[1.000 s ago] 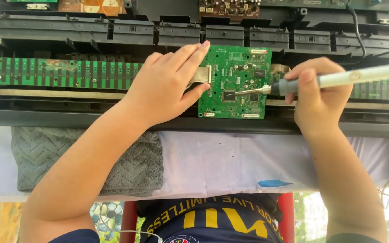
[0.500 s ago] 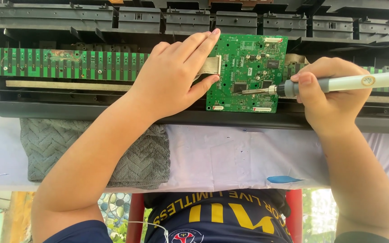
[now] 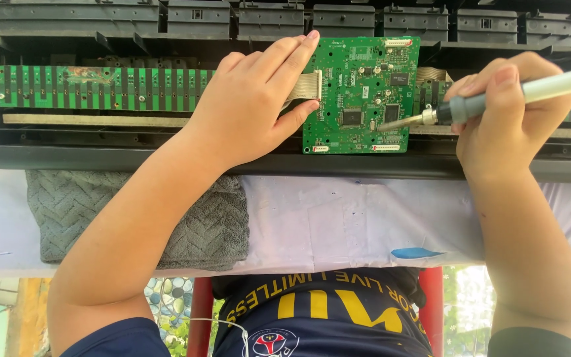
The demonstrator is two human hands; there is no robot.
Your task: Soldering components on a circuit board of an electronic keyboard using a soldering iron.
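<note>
Now L hand (image 3: 256, 106) lies flat, fingers together, on green board (image 3: 361, 92); R hand (image 3: 507, 116) fingers pinch soldering iron (image 3: 497, 99).

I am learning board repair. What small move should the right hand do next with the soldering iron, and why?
Probably ease the soldering iron tip slightly left onto the green circuit board. The tip sits at the board's right side, near a black chip, while the left hand presses the board's left edge steady and the right hand grips the iron.

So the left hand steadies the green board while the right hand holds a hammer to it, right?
Not quite: the head view shows the right hand holding a soldering iron, not a hammer. The left hand does steady the green board.
</note>
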